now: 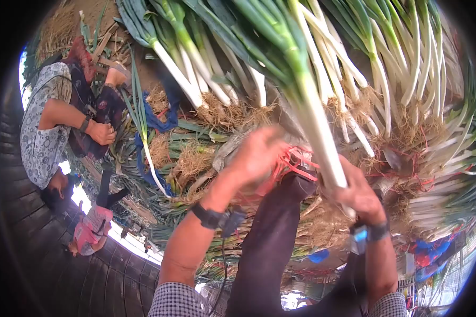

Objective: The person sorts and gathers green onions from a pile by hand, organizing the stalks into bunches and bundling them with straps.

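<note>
My right hand [360,194] is wrapped round the lower white end of a large green onion [322,127]. Its green leaves stretch up and away past the top of the view. My left hand [259,153] is smeared by motion beside a bunch of red ties [296,165], which lie over my dark-trousered knee [280,211]. Whether the left fingers touch the ties, I cannot tell. Beyond both hands lie rows of green onions with white stalks and brown roots, one group [195,74] at the upper left and another [402,68] at the upper right.
Stacked green onions [444,211] fill the right side. A single green onion [145,124] lies at the left by blue cloth [166,105] and loose roots [193,164]. One person [47,100] sits at the left, and another in pink [92,227] is farther off.
</note>
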`<act>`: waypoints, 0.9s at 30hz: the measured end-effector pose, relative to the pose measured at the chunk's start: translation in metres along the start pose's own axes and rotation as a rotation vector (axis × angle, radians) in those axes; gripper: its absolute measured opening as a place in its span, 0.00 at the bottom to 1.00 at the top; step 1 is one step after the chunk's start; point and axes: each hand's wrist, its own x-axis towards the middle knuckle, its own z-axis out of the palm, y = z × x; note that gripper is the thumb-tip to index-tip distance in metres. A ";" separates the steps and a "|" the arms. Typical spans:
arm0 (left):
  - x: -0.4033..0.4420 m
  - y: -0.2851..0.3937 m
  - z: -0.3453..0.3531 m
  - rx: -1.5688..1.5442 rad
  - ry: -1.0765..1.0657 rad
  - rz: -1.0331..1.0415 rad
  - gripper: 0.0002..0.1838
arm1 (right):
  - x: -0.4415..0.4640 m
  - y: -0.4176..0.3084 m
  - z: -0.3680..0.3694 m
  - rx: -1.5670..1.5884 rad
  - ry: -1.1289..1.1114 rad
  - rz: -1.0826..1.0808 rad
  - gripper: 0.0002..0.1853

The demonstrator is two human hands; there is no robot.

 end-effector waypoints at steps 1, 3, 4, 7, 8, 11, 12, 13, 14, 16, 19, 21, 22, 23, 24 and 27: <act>0.011 -0.020 -0.014 0.021 0.305 -0.033 0.25 | -0.014 -0.010 0.001 0.106 0.002 -0.042 0.27; 0.051 -0.073 -0.056 -0.011 0.614 -0.110 0.23 | -0.042 -0.015 -0.017 0.169 -0.139 -0.073 0.29; 0.075 -0.094 -0.076 0.017 0.607 -0.245 0.21 | -0.056 -0.026 -0.006 0.548 -0.085 -0.084 0.37; 0.131 -0.136 -0.100 -0.102 0.605 -0.488 0.25 | -0.063 -0.002 -0.012 0.878 -0.214 -0.073 0.45; 0.141 -0.130 -0.093 -0.218 0.681 -0.524 0.26 | -0.061 0.002 -0.010 0.927 -0.168 -0.017 0.44; 0.160 -0.132 -0.075 0.092 0.882 -0.523 0.25 | -0.046 0.019 -0.009 0.896 -0.166 0.071 0.44; 0.155 -0.135 -0.075 -0.016 0.868 -0.466 0.24 | -0.042 0.021 -0.008 0.827 -0.195 0.045 0.42; 0.150 -0.137 -0.078 -0.120 0.849 -0.406 0.22 | -0.038 0.024 -0.010 0.761 -0.222 0.017 0.41; 0.147 -0.130 -0.078 -0.222 0.843 -0.393 0.20 | -0.038 0.024 -0.014 0.694 -0.249 0.059 0.41; 0.131 -0.120 -0.073 -0.268 0.822 -0.305 0.19 | -0.043 0.020 -0.013 0.731 -0.244 0.085 0.41; 0.059 -0.064 -0.071 -0.179 0.777 -0.244 0.18 | -0.044 0.017 -0.008 0.722 -0.212 0.087 0.38; 0.003 -0.037 -0.054 -0.192 0.712 -0.268 0.17 | -0.039 0.025 -0.010 0.622 -0.275 0.064 0.35; -0.025 -0.027 -0.037 -0.131 0.642 -0.296 0.15 | -0.035 0.028 -0.008 0.576 -0.294 0.042 0.34; -0.054 -0.005 -0.014 -0.138 0.549 -0.286 0.15 | -0.031 0.027 -0.001 0.537 -0.286 0.001 0.33; -0.078 0.001 0.011 -0.164 0.464 -0.232 0.15 | -0.027 0.028 0.006 0.493 -0.274 -0.041 0.32; -0.128 0.027 0.076 -0.111 0.133 -0.016 0.18 | -0.018 0.026 0.031 0.268 -0.224 -0.071 0.35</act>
